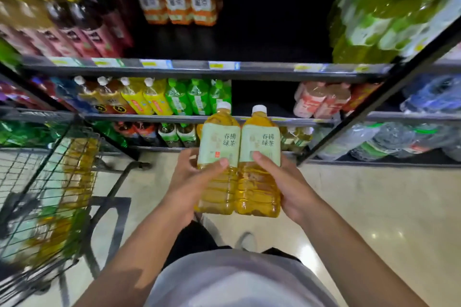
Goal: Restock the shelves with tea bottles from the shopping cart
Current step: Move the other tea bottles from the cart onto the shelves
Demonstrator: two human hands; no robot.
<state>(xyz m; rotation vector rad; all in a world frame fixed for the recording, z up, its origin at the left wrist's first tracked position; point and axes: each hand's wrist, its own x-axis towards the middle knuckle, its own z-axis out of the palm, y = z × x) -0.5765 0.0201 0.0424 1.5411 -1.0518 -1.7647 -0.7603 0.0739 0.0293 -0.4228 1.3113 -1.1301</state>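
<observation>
- Nearest the camera, the left hand (192, 177) gripped the left tea bottle (219, 157), its fingers (219, 164) curled over the label.
- Beside it, the right hand (284, 182) gripped the right tea bottle (259, 162); both bottles stood upright and touching, held above the floor (374, 207).
- At the left, the shopping cart (50, 182) held more yellow bottles.
- Beyond, the shelves (199, 67) carried rows of drinks.

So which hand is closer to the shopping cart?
Left. The left hand holds a bottle nearer the cart; the right hand is farther away.
</observation>
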